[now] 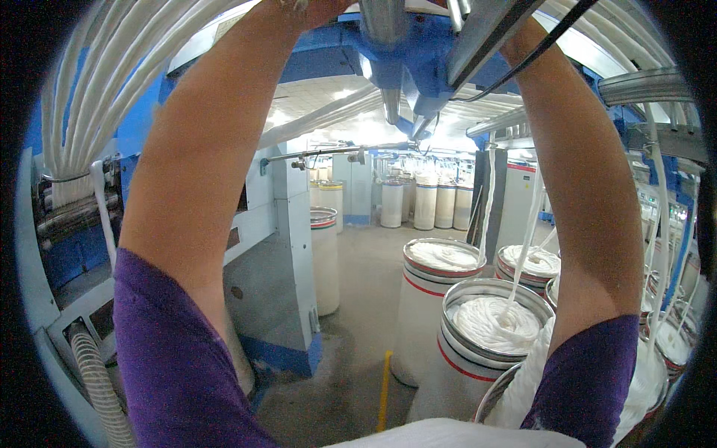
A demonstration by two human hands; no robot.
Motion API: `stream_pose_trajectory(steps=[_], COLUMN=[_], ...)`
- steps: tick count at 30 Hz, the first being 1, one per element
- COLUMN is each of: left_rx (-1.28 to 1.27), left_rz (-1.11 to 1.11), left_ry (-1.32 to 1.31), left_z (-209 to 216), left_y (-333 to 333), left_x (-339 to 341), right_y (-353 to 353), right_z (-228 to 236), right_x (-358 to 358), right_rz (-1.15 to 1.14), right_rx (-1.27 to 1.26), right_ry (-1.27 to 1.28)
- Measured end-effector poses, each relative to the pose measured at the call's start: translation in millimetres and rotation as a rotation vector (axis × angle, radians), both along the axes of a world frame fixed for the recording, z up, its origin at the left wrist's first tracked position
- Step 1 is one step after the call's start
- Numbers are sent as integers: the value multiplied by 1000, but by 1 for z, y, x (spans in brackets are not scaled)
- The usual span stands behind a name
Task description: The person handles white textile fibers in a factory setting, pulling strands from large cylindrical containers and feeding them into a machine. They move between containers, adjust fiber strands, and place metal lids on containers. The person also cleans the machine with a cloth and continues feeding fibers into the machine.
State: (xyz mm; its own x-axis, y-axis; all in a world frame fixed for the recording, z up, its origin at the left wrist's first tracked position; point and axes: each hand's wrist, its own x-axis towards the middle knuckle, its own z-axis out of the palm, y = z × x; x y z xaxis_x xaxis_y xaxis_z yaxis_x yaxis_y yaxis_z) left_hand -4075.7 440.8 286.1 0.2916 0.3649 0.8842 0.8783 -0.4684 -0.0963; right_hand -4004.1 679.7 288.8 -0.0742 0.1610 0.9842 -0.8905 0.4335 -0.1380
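Both my arms are raised overhead beneath the blue machine frame (407, 71). Only the base of my left hand (328, 10) shows at the top edge, near a round metal post (383, 26); its fingers are cut off. A small pale tuft (300, 4) sits by that wrist. My right forearm (575, 142) rises behind a slanted metal bar (493, 37) and a black cable (541, 46), which cover the wrist. What either hand touches or holds is hidden. Thick white sliver strands (123, 67) run down at the left into a metal guide (66, 178).
Tall cans with coiled white sliver (497, 322) stand at the lower right, strands rising from them. A grey machine panel (272, 291) and a ribbed hose (101, 388) are at the left. More cans (426, 203) line the far floor. A yellow line (385, 392) marks the aisle.
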Motion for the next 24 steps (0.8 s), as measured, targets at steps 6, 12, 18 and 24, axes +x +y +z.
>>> stream_pose_trajectory(steps=[6, 12, 18, 24], left_rx=[-101, 473, 240, -20], left_rz=[-150, 1176, 1429, 1306], left_ry=[-54, -168, -253, -319], left_z=[-14, -75, -180, -220], left_y=[-12, -82, -117, -138], left_x=[-4, 10, 34, 65], right_y=[4, 22, 13, -53], right_z=[-52, -148, -234, -264], right_x=[22, 45, 36, -1], right_rz=[-41, -121, -69, 116], right_rx=[63, 157, 318, 460], right_ry=[41, -32, -166, -355])
